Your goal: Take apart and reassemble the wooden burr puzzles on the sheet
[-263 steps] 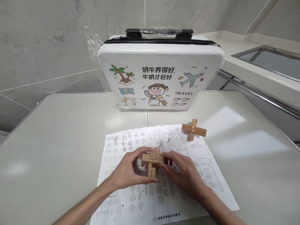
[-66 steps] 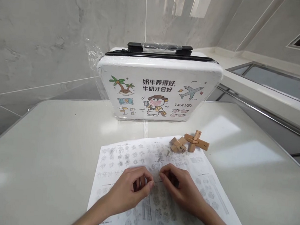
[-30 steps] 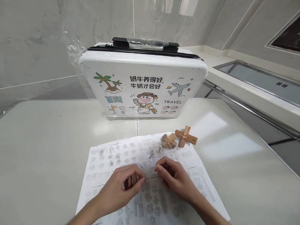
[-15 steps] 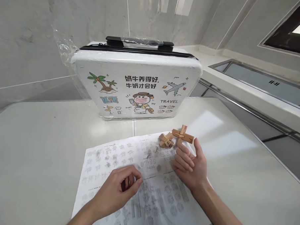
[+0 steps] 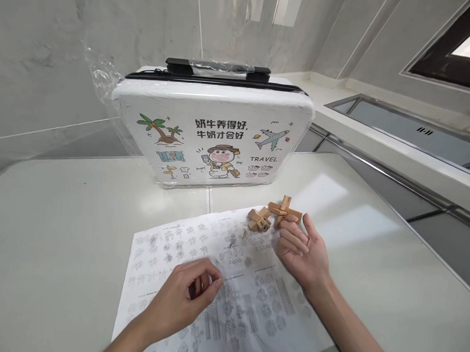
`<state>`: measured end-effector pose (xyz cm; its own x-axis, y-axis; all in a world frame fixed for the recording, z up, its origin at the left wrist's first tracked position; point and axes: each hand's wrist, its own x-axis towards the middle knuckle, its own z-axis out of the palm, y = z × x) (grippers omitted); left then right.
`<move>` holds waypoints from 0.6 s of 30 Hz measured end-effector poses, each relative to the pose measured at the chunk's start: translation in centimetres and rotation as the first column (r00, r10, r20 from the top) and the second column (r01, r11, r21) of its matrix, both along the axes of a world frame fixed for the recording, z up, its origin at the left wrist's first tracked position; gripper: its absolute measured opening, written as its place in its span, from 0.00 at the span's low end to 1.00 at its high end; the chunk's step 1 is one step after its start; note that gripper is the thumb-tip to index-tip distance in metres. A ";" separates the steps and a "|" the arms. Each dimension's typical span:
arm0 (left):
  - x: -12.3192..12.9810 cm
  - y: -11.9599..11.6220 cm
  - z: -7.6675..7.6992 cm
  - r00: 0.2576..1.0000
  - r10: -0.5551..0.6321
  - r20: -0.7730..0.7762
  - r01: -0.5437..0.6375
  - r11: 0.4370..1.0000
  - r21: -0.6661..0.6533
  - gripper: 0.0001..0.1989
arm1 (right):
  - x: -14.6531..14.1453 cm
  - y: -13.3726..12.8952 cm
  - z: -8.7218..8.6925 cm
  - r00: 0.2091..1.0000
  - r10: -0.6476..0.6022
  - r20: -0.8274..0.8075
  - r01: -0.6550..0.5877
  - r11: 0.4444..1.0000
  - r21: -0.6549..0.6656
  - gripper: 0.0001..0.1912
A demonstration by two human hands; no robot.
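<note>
My left hand rests over the printed sheet, its fingers curled and the thumb tip against the forefinger. Nothing shows in that pinch. My right hand lies palm up at the sheet's right side, thumb apart and fingers loosely bent, holding nothing. Right by its fingertips is a wooden burr puzzle of crossed bars, partly hidden by the fingers; whether they touch it I cannot tell. A smaller, lighter wooden burr puzzle with dark marks sits just left of it, on the sheet's top edge. Small drawings cover the paper.
A white case with a black handle and cartoon prints, wrapped in clear plastic, stands upright at the back of the white table. To the right runs a counter with a glossy inset panel. Behind is a grey wall.
My right hand has shifted slightly right, and its fingers now overlap more of the larger wooden puzzle. My left hand has stayed almost still.
</note>
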<state>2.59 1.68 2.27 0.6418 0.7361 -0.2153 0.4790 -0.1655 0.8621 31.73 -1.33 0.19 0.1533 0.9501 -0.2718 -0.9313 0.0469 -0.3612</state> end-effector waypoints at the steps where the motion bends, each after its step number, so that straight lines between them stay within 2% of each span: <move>1: 0.0 0.0 0.0 1.000 0.001 -0.003 -0.001 1.000 -0.004 0.18 | 0.1 0.0 0.0 1.000 0.005 -0.013 -0.005 1.000 0.007 0.12; 7: 0.0 0.0 -0.1 1.000 -0.014 -0.011 0.014 0.999 -0.039 0.18 | 0.4 0.2 -0.5 0.997 0.015 0.078 -0.020 0.998 0.067 0.08; 14: -0.1 0.0 -0.2 1.000 -0.013 0.000 0.013 0.999 -0.045 0.19 | 0.6 0.0 -0.6 0.973 -0.009 -0.232 0.027 0.997 0.077 0.11; 16: -0.1 -0.1 -0.1 1.000 -0.011 -0.001 0.011 0.999 -0.050 0.18 | 0.5 0.0 -0.4 0.975 0.006 -0.221 0.013 0.996 0.083 0.13; 18: -0.1 -0.1 0.0 1.000 -0.008 -0.006 0.007 0.998 -0.061 0.19 | 0.3 0.0 0.0 0.989 0.031 -0.144 -0.018 0.995 0.093 0.13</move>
<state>2.53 1.58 2.24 0.6458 0.7165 -0.2637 0.4833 -0.1163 0.8677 32.01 -1.29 0.18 0.0949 0.9749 -0.2013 -0.9749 0.0500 -0.2171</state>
